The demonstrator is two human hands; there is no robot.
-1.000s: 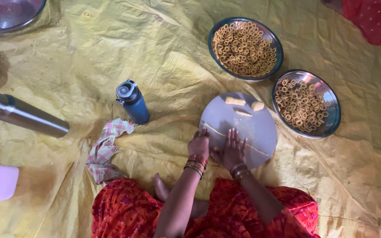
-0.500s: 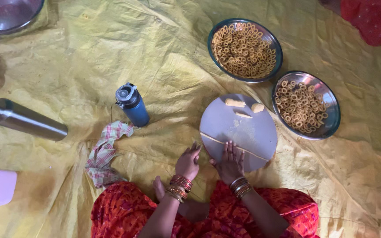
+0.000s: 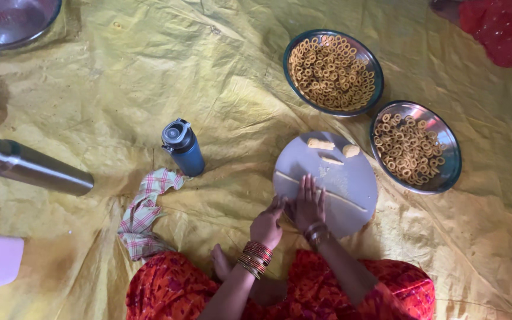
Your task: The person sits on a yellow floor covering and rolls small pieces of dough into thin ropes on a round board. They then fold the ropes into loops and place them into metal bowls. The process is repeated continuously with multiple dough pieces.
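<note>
Currently both forearms reach forward from the lap, wrists close together; right hand [image 3: 309, 204] lies flat, fingers spread, palm pressing a thin dough rope [image 3: 321, 191] on the round board [image 3: 351, 178]; left hand [image 3: 268, 224] loosely curled, holding nothing, fingertips at the board's near edge; small dough pieces [image 3: 321, 144] beyond the right hand; two bowls of rings [image 3: 332, 71] farther out; blue bottle [image 3: 183, 148] off to the left.

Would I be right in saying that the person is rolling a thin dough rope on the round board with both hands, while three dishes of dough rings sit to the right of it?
Not quite: the head view shows two dishes of rings, not three, one above the round board and one to its right. The rest holds: the left hand and right hand are at the dough rope.
</note>
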